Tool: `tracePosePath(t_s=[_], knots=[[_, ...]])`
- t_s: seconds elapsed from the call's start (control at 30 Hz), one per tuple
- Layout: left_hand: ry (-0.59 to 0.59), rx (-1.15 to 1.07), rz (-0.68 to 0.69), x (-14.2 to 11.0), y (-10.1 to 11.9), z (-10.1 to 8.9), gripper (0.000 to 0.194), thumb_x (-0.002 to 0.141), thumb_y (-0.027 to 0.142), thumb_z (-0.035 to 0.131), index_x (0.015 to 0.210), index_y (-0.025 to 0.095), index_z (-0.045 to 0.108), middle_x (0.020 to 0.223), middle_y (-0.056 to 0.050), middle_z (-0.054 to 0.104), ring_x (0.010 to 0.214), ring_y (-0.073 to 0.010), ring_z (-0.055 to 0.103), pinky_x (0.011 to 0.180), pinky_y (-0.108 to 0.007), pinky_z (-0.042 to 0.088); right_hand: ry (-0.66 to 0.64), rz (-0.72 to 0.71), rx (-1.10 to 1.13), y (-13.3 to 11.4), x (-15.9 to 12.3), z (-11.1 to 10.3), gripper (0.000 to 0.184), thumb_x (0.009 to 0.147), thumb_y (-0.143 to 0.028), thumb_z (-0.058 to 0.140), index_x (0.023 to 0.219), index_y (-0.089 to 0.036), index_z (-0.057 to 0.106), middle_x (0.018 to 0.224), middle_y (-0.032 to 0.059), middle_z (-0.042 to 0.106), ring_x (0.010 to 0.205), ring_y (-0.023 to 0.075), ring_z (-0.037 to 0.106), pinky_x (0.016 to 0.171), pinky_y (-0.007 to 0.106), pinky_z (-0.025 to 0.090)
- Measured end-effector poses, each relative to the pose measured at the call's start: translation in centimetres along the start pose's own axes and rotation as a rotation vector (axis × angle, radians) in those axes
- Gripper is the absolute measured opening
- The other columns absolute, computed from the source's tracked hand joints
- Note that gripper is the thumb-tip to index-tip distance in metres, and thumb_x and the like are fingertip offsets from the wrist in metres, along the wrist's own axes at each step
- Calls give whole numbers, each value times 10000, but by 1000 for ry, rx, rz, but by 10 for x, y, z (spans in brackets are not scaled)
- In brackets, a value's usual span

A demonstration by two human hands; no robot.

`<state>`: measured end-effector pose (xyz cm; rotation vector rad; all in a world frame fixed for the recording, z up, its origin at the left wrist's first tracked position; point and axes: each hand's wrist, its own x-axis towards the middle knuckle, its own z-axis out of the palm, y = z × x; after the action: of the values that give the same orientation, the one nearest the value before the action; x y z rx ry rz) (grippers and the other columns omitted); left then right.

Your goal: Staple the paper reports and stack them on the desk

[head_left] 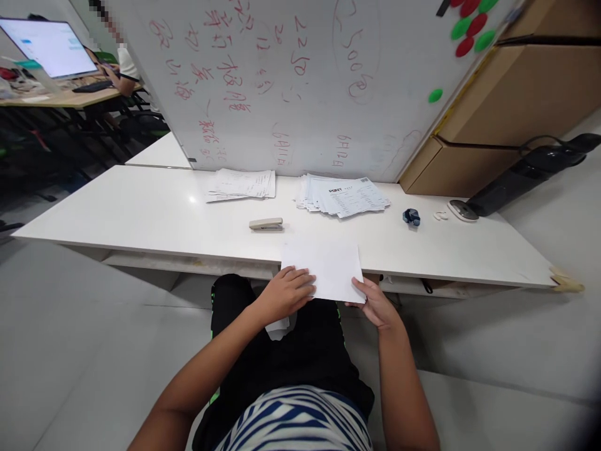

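just beyond the lap, over a striped shirt (295,419) and black trousers (286,369), both hands meet at a sheet of white paper (328,266). its near part juts out past the front edge of the white tabletop (141,207), and its far part lies above that surface. the left hand (292,289) is palm down, fingers close together and slightly bent, laid over the near left corner; its thumb is hidden, so i cannot tell whether it grips. the right hand (373,300) is closed on the near right corner, thumb on top and fingers underneath. below the left hand something white shows between the legs, mostly covered.

farther in, a pale stapler (266,224) lies just beside the paper's far left corner, not touching it. to the right sit a small dark blue object (412,217), small white pieces (440,216) and a computer mouse (462,210), with a black bottle (526,175) next to the mouse.

behind the stapler lie two loose stacks, a left pile (244,183) and a wider right pile (350,195), both of printed paper, well apart from the held sheet. past them stands a whiteboard (310,125) with red writing and red and green magnets (476,24); cardboard boxes (526,94) rise at its right. farthest left, a monitor (51,47) glows near another person's arm (124,81).
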<state>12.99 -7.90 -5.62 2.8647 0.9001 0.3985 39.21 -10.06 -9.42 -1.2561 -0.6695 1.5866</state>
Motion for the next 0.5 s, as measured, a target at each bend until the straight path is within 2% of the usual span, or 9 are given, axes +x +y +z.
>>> tracePosePath(t_s=[0.07,0.13,0.23,0.33,0.4,0.5], knots=[[26,13,-21,-1,-6,-4,327,955,394,444,1227,279,585,1414,-32,505,1375,-236,355,1145,-460,237,63,-17,-58,-4,-2,3,390,641,-389,780,950,-162,704,817,77,715,597,185,592,421,282,482],[85,26,-102,1,-20,-11,408,933,477,454,1275,280,556,1444,-41,467,1398,-262,308,1151,-493,211,130,-67,-75,-11,-3,10,361,653,-366,762,941,-159,702,819,75,717,586,179,588,402,270,465],[235,54,-358,14,-55,-27,404,965,455,364,1270,273,558,1437,-30,473,1404,-254,291,1140,-485,241,203,-120,-100,-24,-1,19,329,675,-326,729,958,-161,689,868,68,721,611,180,604,398,260,468],[379,82,-619,37,-98,-41,441,987,427,265,1247,246,571,1420,-39,487,1402,-249,287,1131,-456,268,198,-131,-141,-36,5,28,304,692,-282,704,970,-165,673,890,52,721,638,171,619,395,232,465],[368,83,-752,54,-123,-44,478,987,428,223,1269,229,554,1437,-58,465,1406,-266,272,1132,-476,253,185,-127,-155,-39,11,33,284,705,-272,688,969,-170,665,888,42,721,653,167,630,408,222,478],[222,46,-866,71,-146,-40,518,971,476,215,1331,228,493,1505,-71,369,1439,-296,180,1135,-544,191,173,-116,-161,-40,18,41,276,718,-272,673,977,-178,659,885,35,719,653,163,633,422,222,501]])
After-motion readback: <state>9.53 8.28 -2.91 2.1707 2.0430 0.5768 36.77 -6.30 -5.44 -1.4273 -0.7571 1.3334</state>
